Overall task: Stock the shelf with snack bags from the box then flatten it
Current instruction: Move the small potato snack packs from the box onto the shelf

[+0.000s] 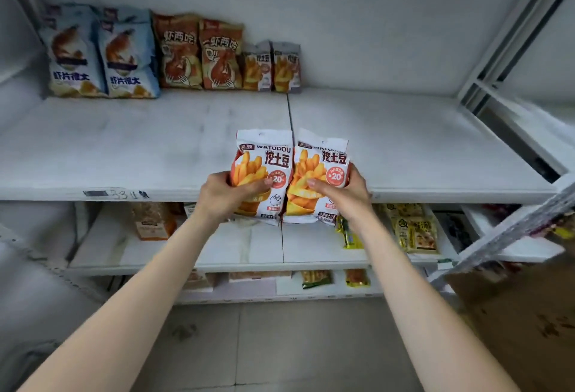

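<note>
Above the front edge of the white metal shelf [155, 148], the left hand [227, 194] grips one orange-and-white fries snack bag [264, 170]; the right hand [345, 194] grips a second, matching bag [320, 173], edges touching.

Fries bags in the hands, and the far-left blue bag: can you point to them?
Left fries bag [252, 166]: head view, on the fries picture above the thumb.
Right fries bag [312, 166]: head view, on the fries picture.
Far-left blue bag [73, 49]: head view, on the middle of its front.
</note>
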The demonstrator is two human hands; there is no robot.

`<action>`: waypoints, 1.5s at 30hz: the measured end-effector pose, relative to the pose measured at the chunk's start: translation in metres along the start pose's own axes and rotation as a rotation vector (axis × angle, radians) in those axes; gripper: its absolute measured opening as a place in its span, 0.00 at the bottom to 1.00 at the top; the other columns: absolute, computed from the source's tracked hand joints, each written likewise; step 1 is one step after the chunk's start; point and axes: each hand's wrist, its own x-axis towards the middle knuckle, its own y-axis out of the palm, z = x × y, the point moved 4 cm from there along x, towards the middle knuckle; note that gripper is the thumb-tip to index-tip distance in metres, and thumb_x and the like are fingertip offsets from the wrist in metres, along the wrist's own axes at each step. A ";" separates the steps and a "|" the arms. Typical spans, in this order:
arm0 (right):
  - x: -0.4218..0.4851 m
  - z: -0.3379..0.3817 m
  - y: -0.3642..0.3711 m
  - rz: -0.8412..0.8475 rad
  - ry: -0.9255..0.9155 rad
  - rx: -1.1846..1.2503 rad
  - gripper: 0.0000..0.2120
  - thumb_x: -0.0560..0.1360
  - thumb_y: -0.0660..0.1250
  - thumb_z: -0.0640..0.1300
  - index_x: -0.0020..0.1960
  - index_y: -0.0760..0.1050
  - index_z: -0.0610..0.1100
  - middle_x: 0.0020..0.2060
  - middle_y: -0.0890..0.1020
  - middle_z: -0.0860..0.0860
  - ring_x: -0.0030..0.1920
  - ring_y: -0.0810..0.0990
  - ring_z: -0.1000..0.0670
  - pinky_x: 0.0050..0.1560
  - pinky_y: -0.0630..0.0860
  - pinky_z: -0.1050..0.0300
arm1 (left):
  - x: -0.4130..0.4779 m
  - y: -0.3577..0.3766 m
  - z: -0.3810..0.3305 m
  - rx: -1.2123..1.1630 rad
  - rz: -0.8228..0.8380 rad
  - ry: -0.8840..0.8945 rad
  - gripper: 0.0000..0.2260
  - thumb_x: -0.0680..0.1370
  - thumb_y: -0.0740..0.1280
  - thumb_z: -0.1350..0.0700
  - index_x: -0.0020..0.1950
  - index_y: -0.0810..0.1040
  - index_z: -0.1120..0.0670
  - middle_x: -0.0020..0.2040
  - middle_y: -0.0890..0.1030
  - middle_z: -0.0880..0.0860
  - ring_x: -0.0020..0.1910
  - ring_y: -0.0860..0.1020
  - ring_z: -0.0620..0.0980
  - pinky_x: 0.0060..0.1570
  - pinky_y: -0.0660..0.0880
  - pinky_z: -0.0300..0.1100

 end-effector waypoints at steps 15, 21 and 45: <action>0.254 0.032 0.069 0.015 -0.142 0.031 0.32 0.63 0.81 0.38 0.64 0.73 0.43 0.53 0.85 0.50 0.52 0.84 0.52 0.49 0.81 0.59 | 0.248 -0.008 -0.052 -0.040 -0.060 0.128 0.18 0.65 0.79 0.42 0.49 0.80 0.47 0.50 0.84 0.45 0.49 0.82 0.44 0.49 0.78 0.38; 0.340 0.035 0.088 0.043 -0.201 0.023 0.28 0.64 0.80 0.35 0.60 0.73 0.44 0.52 0.84 0.49 0.52 0.84 0.50 0.53 0.80 0.55 | 0.332 0.000 -0.056 -0.071 -0.137 0.177 0.23 0.65 0.80 0.43 0.55 0.82 0.50 0.52 0.84 0.46 0.53 0.81 0.45 0.52 0.75 0.38; 0.476 0.004 0.099 0.041 -0.218 -0.211 0.41 0.63 0.82 0.50 0.69 0.67 0.41 0.59 0.80 0.48 0.59 0.81 0.48 0.62 0.78 0.46 | 0.448 0.029 -0.044 0.064 -0.340 0.163 0.33 0.59 0.75 0.30 0.57 0.81 0.50 0.54 0.84 0.49 0.55 0.81 0.51 0.57 0.78 0.47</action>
